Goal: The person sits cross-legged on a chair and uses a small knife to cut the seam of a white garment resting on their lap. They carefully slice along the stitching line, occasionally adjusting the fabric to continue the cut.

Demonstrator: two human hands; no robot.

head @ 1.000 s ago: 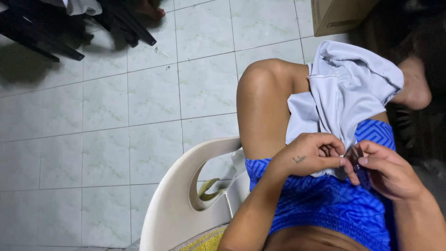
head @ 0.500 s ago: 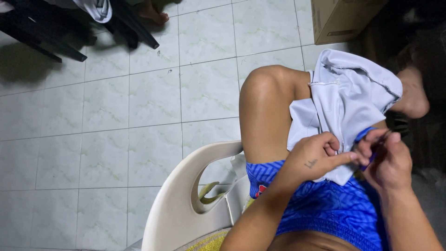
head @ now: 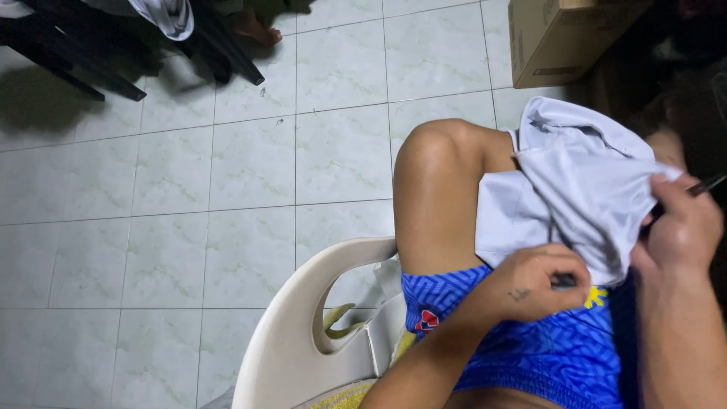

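A pale grey-white garment (head: 583, 189) lies over my bare thigh (head: 439, 189). My left hand (head: 534, 282) is closed on its lower edge, just above my blue patterned shorts (head: 530, 348). My right hand (head: 674, 227) is raised at the garment's right side, fingers pinched on a thin dark stick-like item (head: 708, 184) that pokes out past the knuckles. What that item is stays unclear.
I sit in a cream plastic chair (head: 303, 333) on a white tiled floor (head: 227, 189). A cardboard box (head: 560, 38) stands at the top right. Dark chair legs (head: 219, 53), a hanging cloth and another person's bare foot (head: 254, 30) are at the top left.
My right hand has pulled away from my left hand, up and to the right. The left hand stays gripping the garment's edge.
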